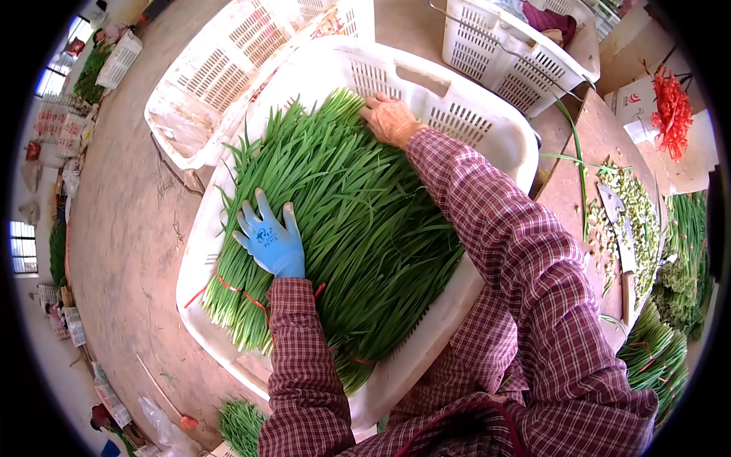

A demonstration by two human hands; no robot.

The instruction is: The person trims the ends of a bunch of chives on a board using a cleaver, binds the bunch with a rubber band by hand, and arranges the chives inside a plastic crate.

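A white plastic crate (pixel 495 129) in front of me holds many bundles of garlic chives (pixel 358 206), long green flat leaves with pale cut ends. Red ties (pixel 231 285) circle some bundles. My left hand (pixel 274 242), in a blue glove, lies flat on the leaves at the left side with its fingers spread. At the far end of the crate my bare right hand (pixel 392 122) has its fingers curled against the pale ends of a bundle, beside the crate's slotted wall. The underside of that hand is hidden.
Another white crate (pixel 217 72) leans behind, and a third (pixel 487 49) holds cloth. On the right table are a knife (pixel 620 228), chopped trimmings (pixel 640 206) and hanging red ties (pixel 672 114). More bundled greens (pixel 655 354) lie lower right; a stick (pixel 164 388) lies on the floor.
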